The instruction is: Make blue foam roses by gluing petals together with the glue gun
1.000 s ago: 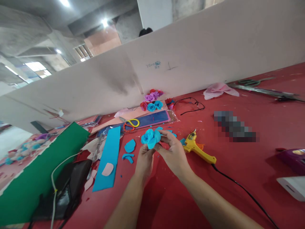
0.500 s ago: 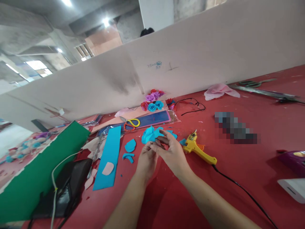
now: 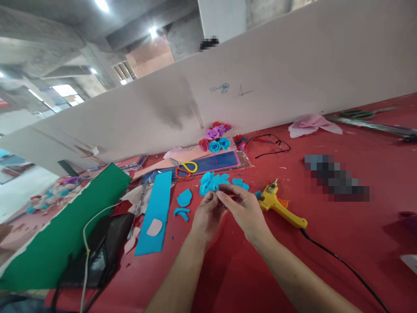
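Note:
My left hand [image 3: 208, 213] and my right hand [image 3: 243, 206] meet at the middle of the red table, fingertips pinched together. Whatever is between them is too small to make out. Right beyond the fingertips is a crinkled turquoise paper flower [image 3: 207, 183], partly covered by the fingers; I cannot tell whether they touch it. Loose turquoise petals [image 3: 240, 182] lie to its right. More cut turquoise pieces [image 3: 184, 198] are left of my hands. A yellow hot glue gun [image 3: 282, 206] rests to the right of my right hand, nozzle pointing away.
Left are a folded turquoise paper strip [image 3: 153, 217] with a pink petal, a black bag [image 3: 97, 252] and a green board [image 3: 65, 230]. Scissors [image 3: 186, 169], finished flowers [image 3: 216, 137] and eyeglasses [image 3: 272, 145] lie farther back, before a pale partition [image 3: 146, 108]. The glue gun's cord trails right.
The view has shifted slightly, moving the scene to the right. My right fingers have lowered and drawn in closer to my left fingertips. The table items keep their places.

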The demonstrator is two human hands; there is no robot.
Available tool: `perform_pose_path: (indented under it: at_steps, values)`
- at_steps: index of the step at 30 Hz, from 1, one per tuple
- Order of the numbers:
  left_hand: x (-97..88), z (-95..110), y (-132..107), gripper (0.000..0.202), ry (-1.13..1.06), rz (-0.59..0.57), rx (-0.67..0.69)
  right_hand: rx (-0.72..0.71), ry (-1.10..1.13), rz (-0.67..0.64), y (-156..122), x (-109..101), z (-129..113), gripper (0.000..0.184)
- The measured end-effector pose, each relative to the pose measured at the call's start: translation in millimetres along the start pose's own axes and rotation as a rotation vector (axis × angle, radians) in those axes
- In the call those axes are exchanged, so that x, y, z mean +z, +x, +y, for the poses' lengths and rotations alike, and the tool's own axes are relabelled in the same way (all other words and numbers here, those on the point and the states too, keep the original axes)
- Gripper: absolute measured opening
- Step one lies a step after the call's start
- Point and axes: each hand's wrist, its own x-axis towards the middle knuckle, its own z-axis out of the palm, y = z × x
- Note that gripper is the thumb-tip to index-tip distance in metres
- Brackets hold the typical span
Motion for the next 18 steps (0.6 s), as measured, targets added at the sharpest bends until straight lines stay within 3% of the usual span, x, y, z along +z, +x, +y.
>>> perform_pose_path:
  at_steps: [5,12,18]
  values:
    - [2.7,0.2,-4.8,0.012,-0.002,-0.011,-0.086,-0.048,-0.104,0.022,-2.7,0.4,-5.8,0.025]
    - [-3.2,-0.4,-4.5,0.014,-0.199,-0.005,-0.175,-0.109,-0.149,0.030,-8.8,4.1,-11.2,0.025]
    - [-13.5,-3.8,-1.1,0.009,-0.229,-0.031,-0.145,-0.121,-0.116,0.041,-12.0,5.9,-13.7,0.023]
